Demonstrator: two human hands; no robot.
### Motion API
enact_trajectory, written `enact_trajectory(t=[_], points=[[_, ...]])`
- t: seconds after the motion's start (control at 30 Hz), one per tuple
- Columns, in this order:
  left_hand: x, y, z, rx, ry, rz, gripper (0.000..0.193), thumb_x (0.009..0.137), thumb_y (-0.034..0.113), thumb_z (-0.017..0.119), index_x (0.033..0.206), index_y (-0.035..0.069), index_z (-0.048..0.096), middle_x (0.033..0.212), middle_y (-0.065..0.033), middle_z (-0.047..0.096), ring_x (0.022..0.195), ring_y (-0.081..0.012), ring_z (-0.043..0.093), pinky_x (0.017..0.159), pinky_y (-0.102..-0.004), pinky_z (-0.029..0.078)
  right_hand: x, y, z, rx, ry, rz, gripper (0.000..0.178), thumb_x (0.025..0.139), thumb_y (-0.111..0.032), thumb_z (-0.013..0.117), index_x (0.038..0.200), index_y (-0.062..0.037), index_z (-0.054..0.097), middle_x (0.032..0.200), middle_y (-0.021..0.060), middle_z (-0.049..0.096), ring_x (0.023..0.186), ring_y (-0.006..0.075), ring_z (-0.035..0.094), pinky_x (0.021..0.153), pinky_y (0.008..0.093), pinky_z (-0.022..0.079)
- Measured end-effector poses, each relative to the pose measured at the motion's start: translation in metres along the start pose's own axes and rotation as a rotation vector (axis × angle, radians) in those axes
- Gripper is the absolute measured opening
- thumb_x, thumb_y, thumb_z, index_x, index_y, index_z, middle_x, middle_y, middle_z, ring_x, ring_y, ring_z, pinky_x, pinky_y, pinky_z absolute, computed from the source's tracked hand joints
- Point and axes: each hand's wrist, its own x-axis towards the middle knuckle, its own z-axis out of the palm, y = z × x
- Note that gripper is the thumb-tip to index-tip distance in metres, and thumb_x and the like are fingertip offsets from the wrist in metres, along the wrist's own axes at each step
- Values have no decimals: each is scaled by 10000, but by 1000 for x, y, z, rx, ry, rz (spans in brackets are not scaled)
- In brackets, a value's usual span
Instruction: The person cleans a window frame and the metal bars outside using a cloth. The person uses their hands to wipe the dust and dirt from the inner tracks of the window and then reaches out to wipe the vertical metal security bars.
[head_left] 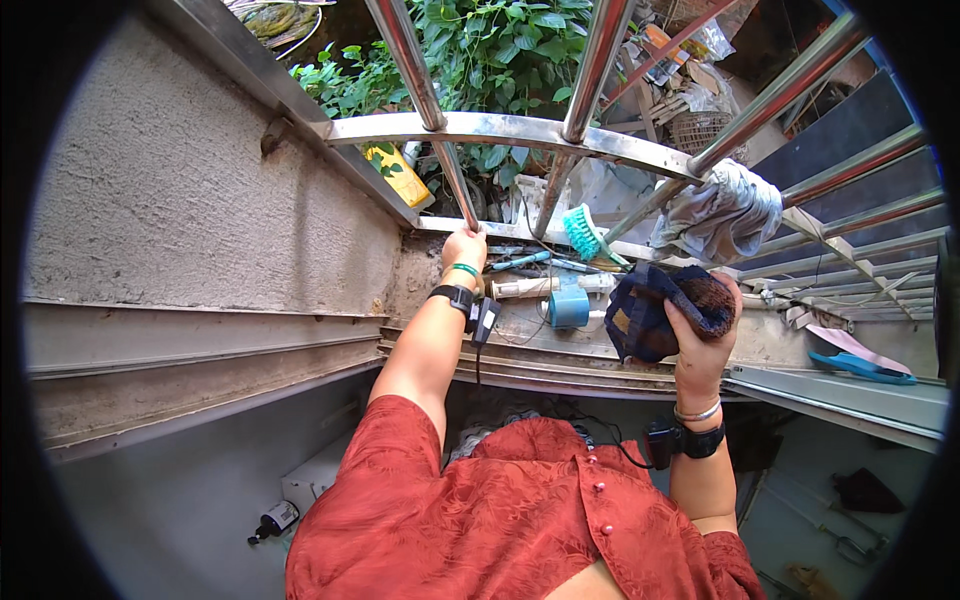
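My left hand [463,252] is wrapped round the foot of an upright metal bar [456,180] of the window grille, just above the lower rail. To the right, my right hand [706,345] grips a bunched dark blue cloth [640,315] with a brown, fuzzy-looking part showing on top. The cloth is held above the sill, apart from the bars. Between my hands a brush [582,235] with turquoise bristles leans by the grille. Below it a blue cylindrical piece [568,307] lies beside a white pipe-like piece [520,288].
A grey cloth [722,212] hangs over the grille bars at the right. A blue and pink flat item [860,362] lies on the right sill. A rough wall [190,190] borders the left. Beyond the bars are green leaves [500,60] and a yellow container [403,180].
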Motion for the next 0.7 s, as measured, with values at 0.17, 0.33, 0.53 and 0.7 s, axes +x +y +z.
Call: enact_trajectory(t=[0.17, 0.33, 0.53, 0.7], points=[[32, -39, 7, -179, -12, 49, 264, 738, 349, 608, 781, 90, 633, 794, -139, 637, 759, -319, 605, 683, -384, 461, 3, 7, 4, 31, -77, 35, 563, 687, 98, 654, 1162, -38, 386, 998, 61, 536, 927, 141, 528, 855, 265, 405], [37, -11, -37, -439, 376, 283, 291, 783, 332, 589, 729, 46, 600, 658, -142, 601, 603, -292, 576, 582, -364, 446, 0, 15, 6, 71, -86, 72, 568, 683, 104, 654, 1163, -41, 386, 1018, 63, 521, 941, 141, 522, 858, 267, 405], [34, 20, -66, -895, 104, 251, 203, 782, 177, 569, 794, -24, 547, 645, -54, 584, 472, -147, 560, 418, -238, 418, -5, 18, 10, 81, -122, 86, 581, 673, 110, 656, 1163, -42, 383, 1018, 56, 510, 942, 142, 519, 859, 266, 407], [65, -49, -31, -192, 66, 244, 202, 789, 49, 517, 986, 6, 532, 759, -42, 577, 601, -119, 571, 457, -232, 443, -13, 12, 32, 106, -226, 88, 597, 666, 104, 664, 1167, -44, 376, 1012, 54, 508, 941, 142, 518, 858, 264, 410]])
